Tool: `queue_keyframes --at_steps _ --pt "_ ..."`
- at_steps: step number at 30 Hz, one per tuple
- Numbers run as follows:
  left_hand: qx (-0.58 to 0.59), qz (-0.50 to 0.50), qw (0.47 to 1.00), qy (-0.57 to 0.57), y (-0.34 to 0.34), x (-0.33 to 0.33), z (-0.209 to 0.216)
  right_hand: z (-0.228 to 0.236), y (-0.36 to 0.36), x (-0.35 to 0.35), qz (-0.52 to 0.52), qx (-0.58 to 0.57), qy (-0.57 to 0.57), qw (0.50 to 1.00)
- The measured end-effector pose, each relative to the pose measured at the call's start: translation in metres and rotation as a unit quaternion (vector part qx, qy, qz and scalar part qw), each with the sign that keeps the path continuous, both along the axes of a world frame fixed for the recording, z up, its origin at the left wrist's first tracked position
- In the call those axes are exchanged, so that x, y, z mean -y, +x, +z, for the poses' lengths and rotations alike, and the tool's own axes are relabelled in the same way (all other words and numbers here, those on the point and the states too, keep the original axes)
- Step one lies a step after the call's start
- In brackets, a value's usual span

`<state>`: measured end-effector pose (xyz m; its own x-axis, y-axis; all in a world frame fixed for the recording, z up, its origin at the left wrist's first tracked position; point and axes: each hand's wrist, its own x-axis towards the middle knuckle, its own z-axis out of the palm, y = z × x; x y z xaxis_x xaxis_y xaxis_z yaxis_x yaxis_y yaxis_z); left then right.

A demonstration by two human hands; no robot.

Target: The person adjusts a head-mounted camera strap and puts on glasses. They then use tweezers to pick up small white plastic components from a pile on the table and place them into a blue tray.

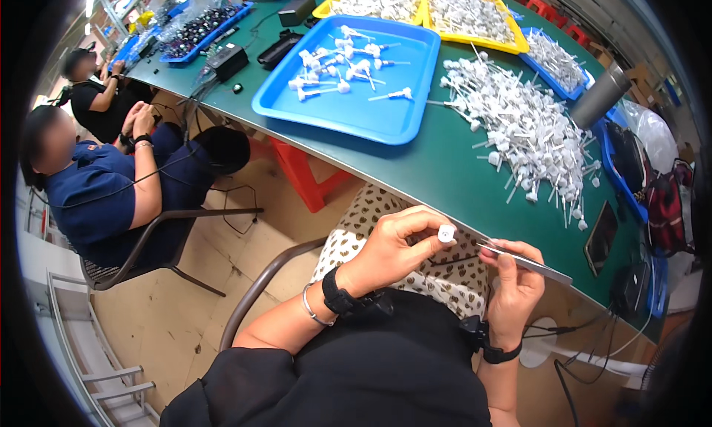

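Above my lap at the table's front edge, my left hand [410, 241] pinches a small white pump head [446, 233], its round end facing up. Just to the right, my right hand [515, 273] is closed on a slim, grey, flat tool [545, 270] like a knife, its narrow tip pointing toward the left hand. Tip and pump head are apart. A loose pile of white pump heads with thin tubes [523, 126] lies beyond my hands on the green table [445, 178]. Left of it, a blue tray [393, 123] holds several more.
Yellow trays [512, 47] and a blue tray [582, 91] of white parts stand at the back. A grey bottle [601, 95] and a phone [601, 238] are on the right. Two seated people [96, 182] work at the left, near a red stool [300, 178].
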<state>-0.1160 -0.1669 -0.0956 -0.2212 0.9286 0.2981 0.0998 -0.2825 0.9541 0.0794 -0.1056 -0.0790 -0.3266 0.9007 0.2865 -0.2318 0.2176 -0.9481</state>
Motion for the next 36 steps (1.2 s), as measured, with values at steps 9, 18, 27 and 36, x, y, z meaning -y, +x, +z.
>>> queue_keyframes --at_steps 9,18,27,36 --pt "-0.236 0.248 0.939 0.034 -0.126 -0.065 0.072 0.015 0.014 -0.016 -0.053 -0.021 0.018 0.998" --pt "-0.511 0.055 0.858 -0.012 -0.076 -0.135 0.071 0.011 0.025 -0.026 -0.099 -0.004 0.011 0.995" --pt "-0.632 0.058 0.764 -0.118 -0.059 -0.214 0.041 -0.006 0.048 -0.052 -0.093 0.018 -0.004 0.995" --pt "-0.509 0.153 0.845 -0.062 -0.077 -0.210 0.050 -0.014 0.054 -0.062 -0.102 0.023 -0.019 0.994"
